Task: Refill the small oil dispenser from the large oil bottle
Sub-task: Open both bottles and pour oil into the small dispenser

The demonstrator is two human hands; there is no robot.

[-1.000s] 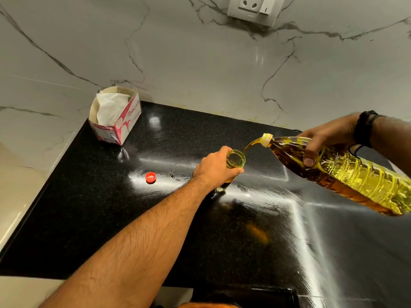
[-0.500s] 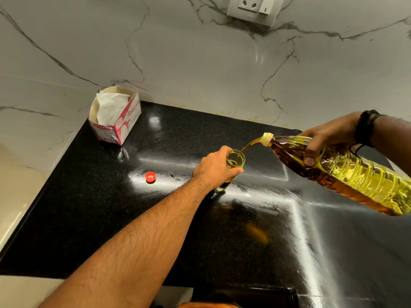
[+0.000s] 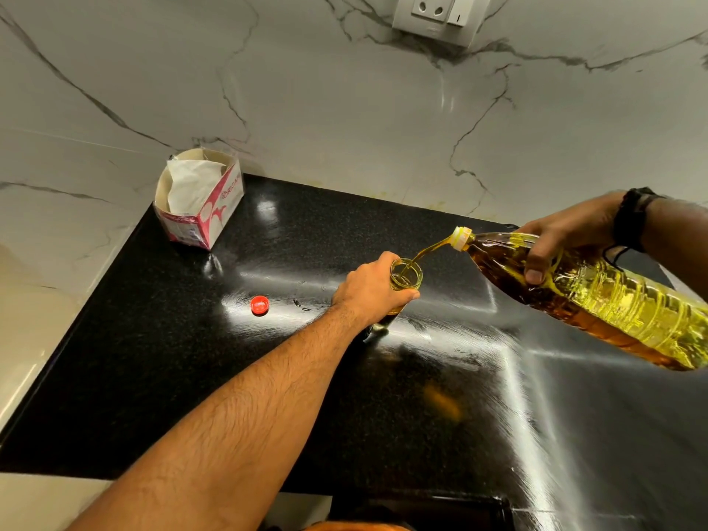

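Note:
My left hand (image 3: 369, 287) is wrapped around the small glass oil dispenser (image 3: 407, 275), which stands upright on the black counter (image 3: 191, 377); only its open mouth and a bit of its base show. My right hand (image 3: 563, 233) grips the large plastic oil bottle (image 3: 613, 300) near its shoulder and holds it tilted, neck down to the left. A thin golden stream runs from the bottle's yellow neck (image 3: 461, 238) into the dispenser's mouth. A red cap (image 3: 259, 305) lies on the counter left of my left hand.
An opened pink-and-white carton (image 3: 199, 205) with white paper inside stands at the counter's back left corner. A marble wall with a socket plate (image 3: 436, 15) rises behind. Two small dark specks (image 3: 300, 305) lie beside the red cap.
The oil keeps flowing; the large bottle's neck has risen very slightly. My left hand and the dispenser have stayed in place.

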